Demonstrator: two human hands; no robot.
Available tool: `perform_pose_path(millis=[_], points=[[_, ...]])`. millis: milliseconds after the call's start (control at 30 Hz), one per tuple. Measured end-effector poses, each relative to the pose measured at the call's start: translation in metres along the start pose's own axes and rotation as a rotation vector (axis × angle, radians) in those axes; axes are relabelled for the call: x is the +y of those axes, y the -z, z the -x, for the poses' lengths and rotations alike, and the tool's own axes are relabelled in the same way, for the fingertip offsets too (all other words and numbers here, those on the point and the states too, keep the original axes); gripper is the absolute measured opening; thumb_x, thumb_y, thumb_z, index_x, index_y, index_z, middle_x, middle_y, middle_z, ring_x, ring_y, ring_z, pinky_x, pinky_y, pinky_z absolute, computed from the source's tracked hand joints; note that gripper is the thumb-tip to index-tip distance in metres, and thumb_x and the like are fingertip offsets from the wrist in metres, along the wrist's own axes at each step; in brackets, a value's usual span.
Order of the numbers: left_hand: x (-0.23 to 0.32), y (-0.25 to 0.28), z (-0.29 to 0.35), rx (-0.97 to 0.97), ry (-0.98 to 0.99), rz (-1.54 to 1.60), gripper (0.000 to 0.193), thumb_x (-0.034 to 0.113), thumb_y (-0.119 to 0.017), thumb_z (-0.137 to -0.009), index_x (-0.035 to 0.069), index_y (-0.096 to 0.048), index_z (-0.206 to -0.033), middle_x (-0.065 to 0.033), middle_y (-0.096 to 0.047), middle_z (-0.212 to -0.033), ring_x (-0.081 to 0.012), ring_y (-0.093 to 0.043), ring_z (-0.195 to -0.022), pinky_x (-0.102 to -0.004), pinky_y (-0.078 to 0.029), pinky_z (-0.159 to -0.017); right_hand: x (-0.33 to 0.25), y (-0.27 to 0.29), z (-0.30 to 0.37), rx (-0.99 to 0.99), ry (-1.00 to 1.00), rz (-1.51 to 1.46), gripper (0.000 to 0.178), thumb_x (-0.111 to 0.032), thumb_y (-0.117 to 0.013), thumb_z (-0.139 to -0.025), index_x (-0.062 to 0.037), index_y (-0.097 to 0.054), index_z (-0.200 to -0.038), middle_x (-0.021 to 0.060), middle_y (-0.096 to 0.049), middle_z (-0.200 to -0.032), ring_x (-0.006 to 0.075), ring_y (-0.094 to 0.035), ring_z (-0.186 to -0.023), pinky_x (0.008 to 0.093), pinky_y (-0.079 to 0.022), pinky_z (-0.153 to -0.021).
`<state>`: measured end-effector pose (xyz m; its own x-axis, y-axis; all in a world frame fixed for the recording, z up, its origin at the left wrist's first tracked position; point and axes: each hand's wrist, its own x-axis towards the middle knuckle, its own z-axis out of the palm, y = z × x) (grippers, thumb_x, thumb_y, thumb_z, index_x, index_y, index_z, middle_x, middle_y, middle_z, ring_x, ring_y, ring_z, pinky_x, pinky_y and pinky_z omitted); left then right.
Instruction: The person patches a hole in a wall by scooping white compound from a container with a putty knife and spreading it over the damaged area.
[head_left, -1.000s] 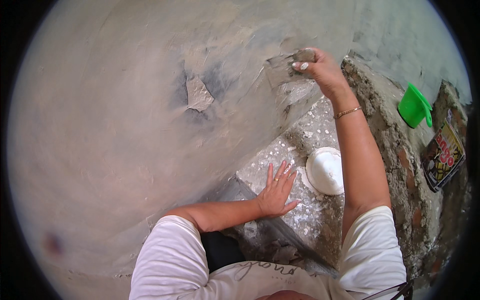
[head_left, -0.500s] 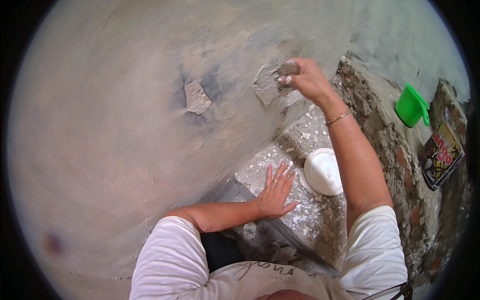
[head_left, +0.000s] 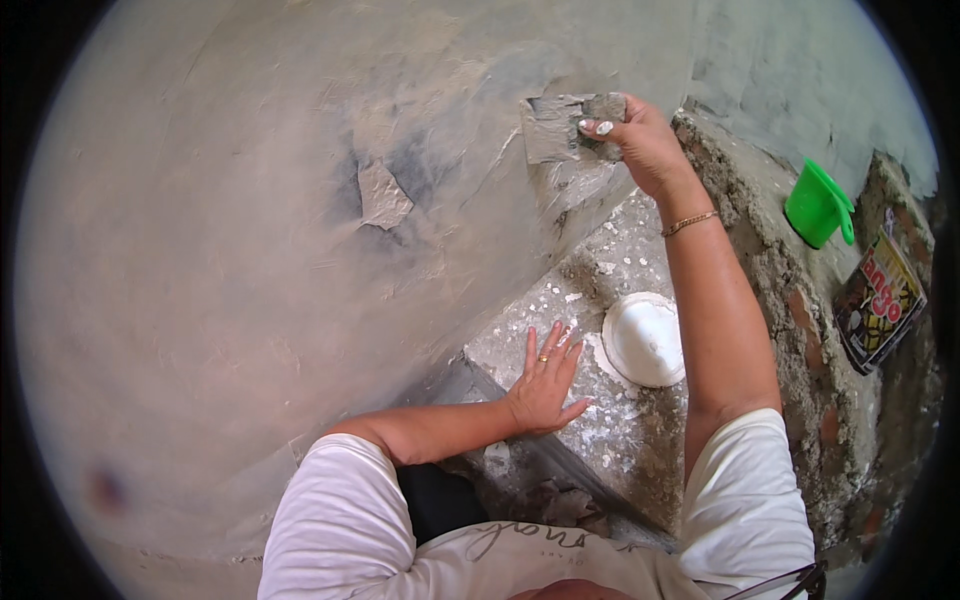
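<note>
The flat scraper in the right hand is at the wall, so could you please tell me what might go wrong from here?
The flat scraper, pinched in the right hand, might gouge the wall if its edge tilts. The white bowl is partly hidden behind the right forearm, so a lowered arm could bump it. The green cup stands on a rough ledge and might topple if knocked.
</note>
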<state>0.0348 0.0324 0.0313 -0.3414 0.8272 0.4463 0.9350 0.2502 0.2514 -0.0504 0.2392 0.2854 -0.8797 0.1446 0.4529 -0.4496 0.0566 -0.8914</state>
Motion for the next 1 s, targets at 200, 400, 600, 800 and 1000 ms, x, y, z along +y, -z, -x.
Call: perform_pose_path(millis=[200, 400, 600, 800, 1000], points=[[-0.005, 0.001, 0.004, 0.003, 0.013, 0.019, 0.085, 0.046, -0.060, -0.084, -0.016, -0.031, -0.135, -0.0363, -0.031, -0.138, -0.0505, -0.010, -0.141, -0.0682, 0.002, -0.110, 0.004, -0.005, 0.031, -0.050, 0.036, 0.292, 0.021, -0.004, -0.069, -0.081, 0.0026, -0.065, -0.101, 0.0047, -0.068, -0.089, 0.0109, -0.060, -0.078, 0.0278, -0.049, -0.073], [-0.004, 0.001, 0.002, -0.011, 0.006, 0.018, 0.084, 0.047, -0.057, -0.086, -0.016, -0.031, -0.135, -0.0354, -0.029, -0.141, -0.0508, -0.008, -0.141, -0.0681, 0.002, -0.109, 0.051, 0.037, 0.022, 0.675, 0.089, 0.241, 0.020, -0.007, -0.069, -0.081, 0.0006, -0.070, -0.099, 0.0069, -0.069, -0.083, 0.0129, -0.060, -0.071, 0.0319, -0.048, -0.067], [0.000, 0.000, -0.001, 0.018, -0.001, 0.036, 0.082, 0.046, -0.060, -0.084, -0.017, -0.037, -0.131, -0.0368, -0.032, -0.138, -0.0509, -0.011, -0.141, -0.0684, 0.002, -0.109, 0.052, 0.009, -0.006, 0.861, 0.222, 0.631, 0.020, -0.009, -0.063, -0.086, -0.0022, -0.069, -0.104, 0.0179, -0.067, -0.081, 0.0257, -0.061, -0.068, 0.0364, -0.048, -0.068], [-0.005, -0.008, 0.002, -0.041, 0.027, 0.020, 0.087, 0.045, -0.059, -0.085, -0.017, -0.026, -0.136, -0.0365, -0.026, -0.141, -0.0527, -0.013, -0.139, -0.0693, 0.002, -0.108, 0.082, -0.076, 0.040, 0.480, 0.704, 0.792, 0.034, 0.003, -0.057, -0.080, 0.0020, -0.064, -0.113, 0.0210, -0.067, -0.101, 0.0359, -0.065, -0.095, 0.0385, -0.052, -0.083], [-0.008, -0.002, 0.005, -0.086, 0.005, -0.009, 0.092, 0.044, -0.059, -0.085, -0.018, -0.017, -0.138, -0.0384, -0.021, -0.143, -0.0546, -0.012, -0.138, -0.0694, 0.002, -0.108, 0.054, -0.086, 0.120, 0.344, 0.642, 0.705, 0.039, 0.007, -0.054, -0.078, 0.0031, -0.062, -0.115, 0.0213, -0.067, -0.101, 0.0344, -0.066, -0.092, 0.0373, -0.052, -0.081]])
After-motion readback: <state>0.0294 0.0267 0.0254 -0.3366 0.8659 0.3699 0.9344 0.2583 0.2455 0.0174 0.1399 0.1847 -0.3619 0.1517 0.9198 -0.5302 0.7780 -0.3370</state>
